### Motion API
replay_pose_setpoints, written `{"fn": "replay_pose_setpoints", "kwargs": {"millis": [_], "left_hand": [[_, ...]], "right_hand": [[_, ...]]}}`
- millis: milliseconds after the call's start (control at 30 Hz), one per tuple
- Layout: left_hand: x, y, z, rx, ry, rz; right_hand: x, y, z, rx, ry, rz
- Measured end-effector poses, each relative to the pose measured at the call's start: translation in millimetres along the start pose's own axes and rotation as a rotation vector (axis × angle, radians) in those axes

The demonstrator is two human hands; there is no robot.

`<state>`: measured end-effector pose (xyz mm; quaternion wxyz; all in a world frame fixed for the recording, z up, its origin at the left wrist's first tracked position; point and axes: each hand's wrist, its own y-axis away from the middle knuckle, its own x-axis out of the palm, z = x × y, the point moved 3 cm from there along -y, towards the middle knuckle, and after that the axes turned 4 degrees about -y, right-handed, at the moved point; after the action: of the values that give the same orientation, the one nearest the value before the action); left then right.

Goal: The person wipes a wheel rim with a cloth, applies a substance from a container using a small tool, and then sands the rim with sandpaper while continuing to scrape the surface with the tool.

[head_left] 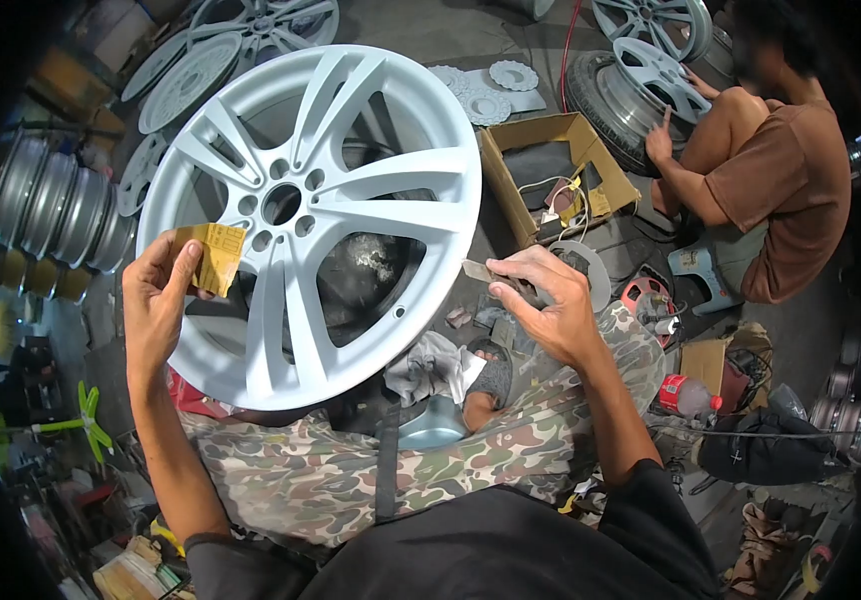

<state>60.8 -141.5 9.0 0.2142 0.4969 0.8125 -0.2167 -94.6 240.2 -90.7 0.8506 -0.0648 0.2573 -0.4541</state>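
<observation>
A large pale grey-white wheel rim (354,188) with paired spokes fills the middle, tilted in front of me. My left hand (161,290) pinches a yellow-brown sheet of sandpaper (219,256) between thumb and fingers, over the rim's left edge. To the right of the rim, my right hand (551,305) has thumb and forefinger closed on a small flat greyish piece (477,271), close to the rim's right edge. Whether the right hand touches the rim cannot be told. A white cloth (431,368) lies below the rim.
A person (781,170) squats at the right, hands on another wheel (641,75). An open cardboard box (511,200) holds cables. Stacked rims (51,205) stand left; a bottle (686,395) and a black bag (771,447) lie lower right.
</observation>
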Motion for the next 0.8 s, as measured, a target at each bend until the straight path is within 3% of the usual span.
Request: {"fn": "replay_pose_setpoints", "kwargs": {"millis": [233, 433, 800], "left_hand": [[1, -1, -5, 0.0, -0.006, 0.005], [-5, -1, 1, -0.025, 0.003, 0.014], [-1, 3, -2, -0.039, 0.019, 0.004]], "right_hand": [[-4, -25, -20, 0.049, -0.081, -0.124], [11, -15, -37, 0.073, -0.174, -0.097], [-12, -25, -6, -0.112, 0.104, -0.04]]}}
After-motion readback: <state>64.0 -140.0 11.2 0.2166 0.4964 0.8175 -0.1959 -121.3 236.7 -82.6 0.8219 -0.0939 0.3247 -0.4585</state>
